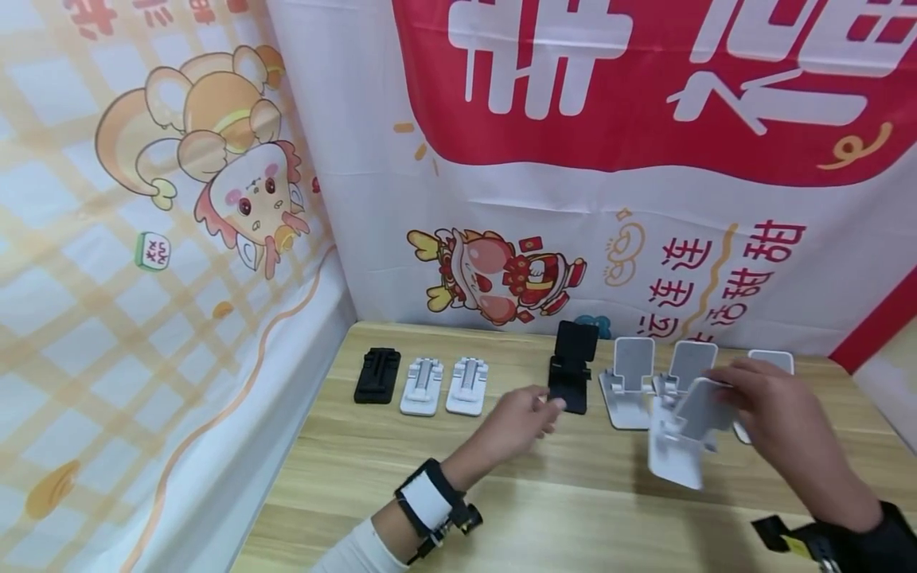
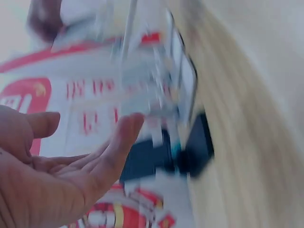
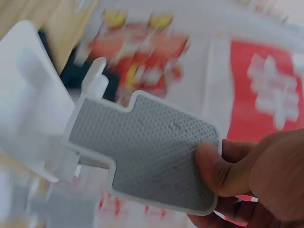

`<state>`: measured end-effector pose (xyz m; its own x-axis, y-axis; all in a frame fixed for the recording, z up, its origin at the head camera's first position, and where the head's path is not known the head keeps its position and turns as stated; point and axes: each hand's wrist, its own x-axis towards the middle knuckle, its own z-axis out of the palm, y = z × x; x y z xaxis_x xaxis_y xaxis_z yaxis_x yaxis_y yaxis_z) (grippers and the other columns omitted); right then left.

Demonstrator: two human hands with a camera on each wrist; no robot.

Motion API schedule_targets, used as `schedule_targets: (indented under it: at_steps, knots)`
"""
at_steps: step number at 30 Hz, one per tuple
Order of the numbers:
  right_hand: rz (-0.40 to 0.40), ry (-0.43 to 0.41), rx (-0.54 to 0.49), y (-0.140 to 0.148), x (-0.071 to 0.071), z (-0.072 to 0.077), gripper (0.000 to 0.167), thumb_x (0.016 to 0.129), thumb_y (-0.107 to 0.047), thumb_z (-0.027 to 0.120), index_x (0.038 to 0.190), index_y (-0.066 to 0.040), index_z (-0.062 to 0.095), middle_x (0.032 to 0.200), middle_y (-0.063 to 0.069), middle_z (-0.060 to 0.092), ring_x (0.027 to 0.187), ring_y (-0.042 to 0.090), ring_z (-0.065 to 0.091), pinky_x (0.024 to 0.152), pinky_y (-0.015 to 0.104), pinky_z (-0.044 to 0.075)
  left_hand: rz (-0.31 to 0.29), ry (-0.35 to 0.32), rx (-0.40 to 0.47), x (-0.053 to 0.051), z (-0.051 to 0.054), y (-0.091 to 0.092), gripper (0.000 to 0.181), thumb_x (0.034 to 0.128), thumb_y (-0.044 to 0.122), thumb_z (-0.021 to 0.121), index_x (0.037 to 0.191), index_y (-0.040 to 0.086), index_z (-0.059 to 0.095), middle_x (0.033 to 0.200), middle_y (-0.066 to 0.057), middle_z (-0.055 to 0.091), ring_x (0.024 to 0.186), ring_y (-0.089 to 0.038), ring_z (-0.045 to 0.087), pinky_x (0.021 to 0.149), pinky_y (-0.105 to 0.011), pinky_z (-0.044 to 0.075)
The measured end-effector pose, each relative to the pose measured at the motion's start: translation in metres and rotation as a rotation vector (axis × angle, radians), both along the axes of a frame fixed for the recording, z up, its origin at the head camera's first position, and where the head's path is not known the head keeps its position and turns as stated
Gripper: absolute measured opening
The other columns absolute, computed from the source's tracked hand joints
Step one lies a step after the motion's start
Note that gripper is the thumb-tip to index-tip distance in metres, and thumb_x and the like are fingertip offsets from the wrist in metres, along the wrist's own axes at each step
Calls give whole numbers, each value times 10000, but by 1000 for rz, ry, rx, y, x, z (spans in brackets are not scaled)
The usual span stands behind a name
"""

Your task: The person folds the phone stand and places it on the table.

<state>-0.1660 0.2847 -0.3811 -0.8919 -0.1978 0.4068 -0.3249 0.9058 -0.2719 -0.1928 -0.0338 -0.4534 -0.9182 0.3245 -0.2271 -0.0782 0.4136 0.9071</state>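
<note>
Plainly, right fingers [image 3: 212, 166] round a white stand [image 3: 156, 147], left fingers [image 2: 111, 159] loose, red “甜甜” lettering [image 1: 779, 241] on the backdrop [image 1: 372, 199].

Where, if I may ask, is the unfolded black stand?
In the head view, the unfolded black stand is right of centre, beyond the left hand, beside an unfolded white stand.

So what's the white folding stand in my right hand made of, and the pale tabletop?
White folding stand: likely hard plastic, given its smooth surface; its grey crosshatched pad looks rubbery. Pale flat tabletop: wood or laminate, satiny, with streaked grain.
</note>
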Motion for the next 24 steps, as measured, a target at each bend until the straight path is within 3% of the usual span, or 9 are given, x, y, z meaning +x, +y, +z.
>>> schedule_targets:
  at_steps: [4, 8, 12, 17, 21, 24]
  knots:
    - [138, 61, -52, -46, 1, 14, 288, 760, 127, 808, 1013, -7, 782, 908, 108, 716, 783, 245, 629, 620, 382, 599, -71, -133, 172, 13, -3, 14, 574, 1034, 357, 609, 1444, -33, 514, 1044, -93, 773, 976, -261, 754, 833, -373, 641]
    - [199, 17, -79, -81, 5, 17, 257, 804, 66, 807, 1034, -45, 783, 935, 60, 720, 810, 209, 639, 676, 401, 625, -85, -176, 285, 20, -9, 18, 362, 1019, 145, 617, 1338, -27, 621, 1125, -127, 760, 976, -252, 752, 809, -379, 648]
    - [201, -21, -91, -101, 9, 18, 247, 825, 43, 801, 1042, -74, 787, 976, 54, 732, 849, 214, 655, 725, 424, 641, -51, -165, 305, 24, -12, 15, 292, 1002, 30, 588, 1278, 5, 681, 1165, -102, 753, 975, -202, 745, 783, -363, 649]
    - [215, -17, -116, -108, 9, 18, 260, 832, 25, 802, 1062, -94, 785, 957, 25, 719, 835, 183, 638, 723, 382, 643, -8, -179, 318, 24, -7, 8, 297, 1013, 29, 572, 1288, 15, 681, 1171, -81, 757, 989, -186, 745, 804, -354, 646]
    - [218, -29, -190, -108, 8, 18, 263, 861, -41, 794, 1106, -117, 735, 1011, 26, 727, 890, 192, 669, 769, 413, 636, -6, -219, 343, 23, 0, 3, 298, 1017, 39, 576, 1296, 12, 676, 1175, -84, 757, 1011, -199, 749, 836, -356, 642]
    - [210, -92, -293, -108, 6, 18, 374, 872, -123, 803, 1218, -120, 662, 1152, 71, 722, 1023, 258, 693, 873, 475, 615, 7, -256, 372, 22, 8, -1, 298, 1005, 38, 594, 1290, 3, 673, 1158, -87, 756, 1015, -214, 748, 852, -364, 639]
